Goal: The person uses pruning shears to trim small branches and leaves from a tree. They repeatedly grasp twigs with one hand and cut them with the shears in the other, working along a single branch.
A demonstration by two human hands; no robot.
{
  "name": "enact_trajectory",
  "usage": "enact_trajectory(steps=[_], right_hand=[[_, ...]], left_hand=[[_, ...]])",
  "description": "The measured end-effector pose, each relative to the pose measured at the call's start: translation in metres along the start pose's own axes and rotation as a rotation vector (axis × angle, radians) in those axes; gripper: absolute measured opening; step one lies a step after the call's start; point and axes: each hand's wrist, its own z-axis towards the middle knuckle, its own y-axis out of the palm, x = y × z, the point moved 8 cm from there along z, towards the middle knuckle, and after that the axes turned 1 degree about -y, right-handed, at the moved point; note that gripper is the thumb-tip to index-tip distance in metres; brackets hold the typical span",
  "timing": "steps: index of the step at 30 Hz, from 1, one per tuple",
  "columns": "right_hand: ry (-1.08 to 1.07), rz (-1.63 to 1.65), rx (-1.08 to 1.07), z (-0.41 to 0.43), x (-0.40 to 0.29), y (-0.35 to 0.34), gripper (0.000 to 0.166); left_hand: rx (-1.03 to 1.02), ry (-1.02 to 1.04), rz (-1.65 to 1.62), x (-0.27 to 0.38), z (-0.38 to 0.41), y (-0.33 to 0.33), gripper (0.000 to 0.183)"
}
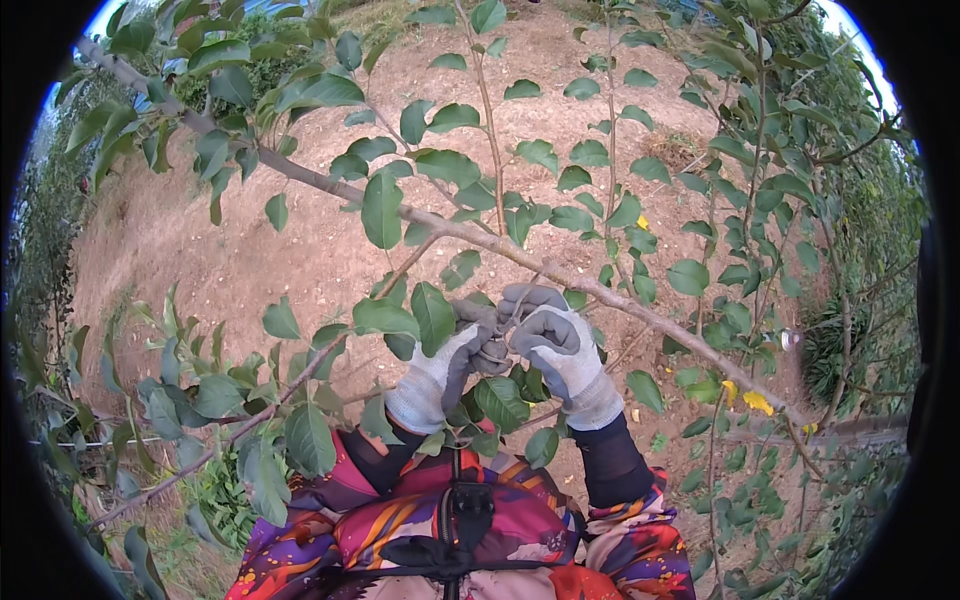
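Both hands wear grey-palmed knitted work gloves and meet just below a thick tree branch (480, 237). My left hand (450, 367) has its fingers curled around part of a thin cord or twig (511, 330); which of the two it is, I cannot tell. With thumb and fingertips, my right hand (559, 341) pinches the same thin strand, which rises towards the branch. Green leaves partly cover the left glove, and a leafy shoot (502, 403) lies beneath both hands.
The thick branch crosses from upper left to lower right. A thinner side branch (300, 379) runs down to the lower left. Upright leafy shoots (491, 135) rise beyond the hands, with dense foliage (862, 247) at right. Bare brown soil (225, 247) lies below.
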Motion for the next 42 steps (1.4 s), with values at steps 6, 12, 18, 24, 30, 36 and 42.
enact_trajectory(steps=[6, 12, 18, 24, 30, 36, 42], right_hand=[[-0.146, -0.059, 0.102, 0.003, -0.031, 0.001, 0.013], [-0.14, -0.101, 0.108, -0.001, -0.027, -0.002, 0.01], [-0.136, -0.192, 0.115, -0.002, -0.03, 0.001, 0.009], [-0.371, -0.609, 0.413, -0.027, -0.065, 0.006, 0.02], [-0.556, -0.968, 0.193, -0.076, -0.084, 0.051, 0.037], [-0.417, -0.666, 0.256, -0.073, -0.094, 0.03, 0.02], [-0.253, -0.149, 0.532, -0.082, -0.079, -0.015, 0.006]], left_hand=[[-0.084, -0.14, -0.033, -0.007, 0.0, 0.006, 0.02], [-0.15, -0.052, -0.044, 0.0, -0.003, 0.013, 0.031], [-0.16, -0.061, 0.061, -0.002, -0.009, 0.017, 0.031], [-0.216, -0.117, -0.003, -0.009, -0.008, 0.013, 0.033], [-0.123, -0.381, 0.015, -0.011, -0.01, 0.028, 0.053], [-0.26, -0.41, 0.409, 0.002, -0.017, 0.036, 0.052], [-0.423, -0.444, 0.486, 0.006, -0.044, 0.061, 0.024]])
